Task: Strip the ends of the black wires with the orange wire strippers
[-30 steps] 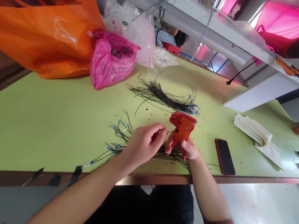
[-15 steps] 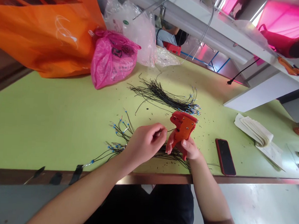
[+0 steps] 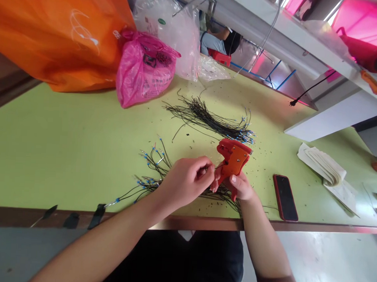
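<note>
My right hand (image 3: 236, 185) is wrapped round the handles of a red and orange wire stripper (image 3: 234, 158), its head up. Just left of the tool, my left hand (image 3: 194, 177) pinches a thin black wire (image 3: 218, 166) that reaches toward the stripper. Under both hands lies a bundle of black wires with blue-tipped ends (image 3: 157, 156) fanned out on the left. Behind the stripper, a second bundle of black wires (image 3: 208, 119) rests on the green table (image 3: 64, 151), its blue ends at the right.
A red-edged phone (image 3: 285, 198) and folded papers (image 3: 321, 167) lie to the right. Orange (image 3: 63, 46) and pink bags (image 3: 148, 71) stand back left. Black scraps dot the table. A shelf support (image 3: 335, 117) rises back right. A person sits beyond.
My left hand has moved slightly right, closer to the stripper, with the wire in its fingers. The whole view has shifted a little.
</note>
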Motion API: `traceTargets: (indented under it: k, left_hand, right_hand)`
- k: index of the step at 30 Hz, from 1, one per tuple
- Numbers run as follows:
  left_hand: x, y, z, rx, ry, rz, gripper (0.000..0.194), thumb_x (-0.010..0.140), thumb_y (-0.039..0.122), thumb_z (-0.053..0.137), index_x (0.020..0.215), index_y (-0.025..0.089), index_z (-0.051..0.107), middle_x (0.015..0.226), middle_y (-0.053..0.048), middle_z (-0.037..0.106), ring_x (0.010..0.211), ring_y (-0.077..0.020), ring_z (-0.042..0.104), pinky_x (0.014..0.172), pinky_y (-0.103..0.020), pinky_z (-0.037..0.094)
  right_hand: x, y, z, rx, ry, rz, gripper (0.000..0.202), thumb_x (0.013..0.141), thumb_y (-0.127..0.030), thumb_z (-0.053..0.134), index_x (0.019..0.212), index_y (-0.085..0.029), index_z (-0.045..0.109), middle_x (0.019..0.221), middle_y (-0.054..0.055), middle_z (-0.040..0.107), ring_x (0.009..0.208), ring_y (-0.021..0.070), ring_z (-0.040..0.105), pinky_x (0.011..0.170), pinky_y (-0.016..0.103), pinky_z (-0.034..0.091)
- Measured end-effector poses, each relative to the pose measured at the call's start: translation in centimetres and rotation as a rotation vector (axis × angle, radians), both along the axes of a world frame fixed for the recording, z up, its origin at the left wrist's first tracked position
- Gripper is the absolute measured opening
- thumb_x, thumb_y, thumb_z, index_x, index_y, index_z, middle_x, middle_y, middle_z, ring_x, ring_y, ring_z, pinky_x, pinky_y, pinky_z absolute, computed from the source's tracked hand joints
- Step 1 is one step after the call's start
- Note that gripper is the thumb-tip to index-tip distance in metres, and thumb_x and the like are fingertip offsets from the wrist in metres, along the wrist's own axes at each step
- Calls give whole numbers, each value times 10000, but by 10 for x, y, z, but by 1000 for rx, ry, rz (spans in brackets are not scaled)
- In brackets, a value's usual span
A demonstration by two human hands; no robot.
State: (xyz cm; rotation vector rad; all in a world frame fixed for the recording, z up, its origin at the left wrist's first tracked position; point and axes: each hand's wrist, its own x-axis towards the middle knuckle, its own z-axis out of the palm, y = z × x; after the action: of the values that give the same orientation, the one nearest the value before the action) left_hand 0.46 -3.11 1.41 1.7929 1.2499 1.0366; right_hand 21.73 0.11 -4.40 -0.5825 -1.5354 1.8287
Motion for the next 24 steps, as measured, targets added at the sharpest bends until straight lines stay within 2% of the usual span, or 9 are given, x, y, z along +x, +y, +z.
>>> traceTargets:
  k: [6, 12, 24]
  left_hand:
    - [0, 1, -1, -28, -38, 20, 256, 917, 268, 510, 686, 184, 581, 476, 63, 507, 418, -68, 400, 445, -218, 275]
    - [0, 1, -1, -43, -31, 30, 264, 916, 268, 504, 671, 182, 555, 474, 68, 491, 422, -64, 392, 457, -215, 277]
    - [1, 2, -3, -46, -29, 39, 250, 918, 284, 502, 695, 187, 562, 486, 71, 444, 442, -78, 363, 465, -224, 276]
  right_hand:
    - [0, -1, 0, -16, -33, 10, 469, 908, -627, 626, 996, -166, 632, 771, 70, 682, 747, 235, 668, 715, 371, 548]
    - [-3, -1, 3, 20, -30, 8, 415, 960, -568, 593, 1009, -158, 634, 768, 65, 689, 729, 217, 666, 707, 349, 527]
    - [-6, 0, 3, -37, -19, -13, 520, 880, -680, 649, 859, -162, 605, 666, 28, 660, 551, 159, 637, 534, 275, 538]
